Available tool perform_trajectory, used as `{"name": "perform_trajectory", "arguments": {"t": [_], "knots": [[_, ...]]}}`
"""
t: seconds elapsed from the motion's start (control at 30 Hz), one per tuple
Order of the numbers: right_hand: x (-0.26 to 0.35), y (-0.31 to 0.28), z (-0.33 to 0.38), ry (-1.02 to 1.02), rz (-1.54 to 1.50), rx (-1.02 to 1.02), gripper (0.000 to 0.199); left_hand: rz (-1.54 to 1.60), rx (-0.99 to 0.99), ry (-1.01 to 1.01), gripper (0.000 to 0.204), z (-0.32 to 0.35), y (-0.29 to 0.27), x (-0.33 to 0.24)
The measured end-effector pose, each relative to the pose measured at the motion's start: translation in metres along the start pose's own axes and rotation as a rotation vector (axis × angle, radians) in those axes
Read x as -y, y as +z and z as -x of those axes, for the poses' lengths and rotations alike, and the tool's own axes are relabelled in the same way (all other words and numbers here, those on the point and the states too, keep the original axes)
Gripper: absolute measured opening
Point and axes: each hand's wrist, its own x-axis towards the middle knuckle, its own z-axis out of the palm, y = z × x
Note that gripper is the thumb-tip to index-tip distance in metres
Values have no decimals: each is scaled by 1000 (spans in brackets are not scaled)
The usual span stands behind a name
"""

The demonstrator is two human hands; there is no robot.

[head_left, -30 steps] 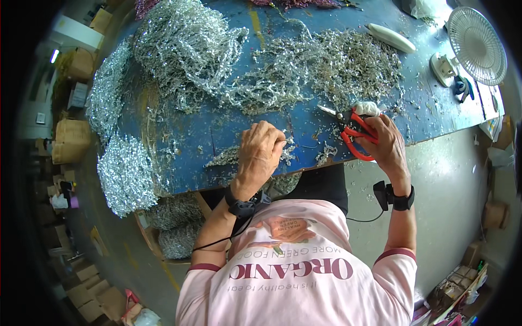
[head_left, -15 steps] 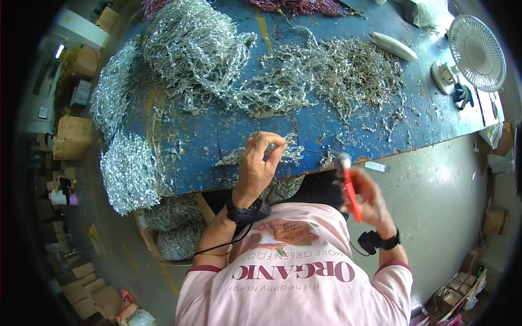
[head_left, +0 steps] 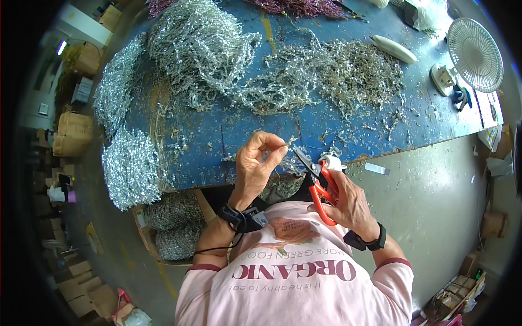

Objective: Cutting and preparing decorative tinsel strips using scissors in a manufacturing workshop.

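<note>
Since half a second ago the right hand (head_left: 348,204) has swung its red-handled scissors (head_left: 318,185) back up from beside the lap, so the blades now point at the silver sprig (head_left: 286,145) pinched in the left hand (head_left: 255,165), centre frame just over the near edge of the blue counter (head_left: 217,141). Left grip is a thumb-and-finger pinch on the sprig, right grip is wrapped round the scissor handles. I'd keep the sprig taut and cut close to the fingertips. Containers: woven baskets (head_left: 73,130) at far left, contents too small to tell; cardboard boxes (head_left: 81,288) lower left look empty-ish, can't say.
</note>
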Motion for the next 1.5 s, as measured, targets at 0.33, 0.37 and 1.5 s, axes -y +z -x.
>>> {"name": "perform_trajectory", "arguments": {"t": [0.33, 0.37, 1.5], "knots": [[-8, 3, -1, -56, 7, -53, 79, 19, 35, -60, 14, 4, 4, 1], [-7, 3, -1, -62, 3, -59, 79, 17, 36, -61, 14, 5, 3, 0], [-21, 8, -4, -144, 113, -112, 55, -305, 11, 158, 17, 15, 8, 2]]}}
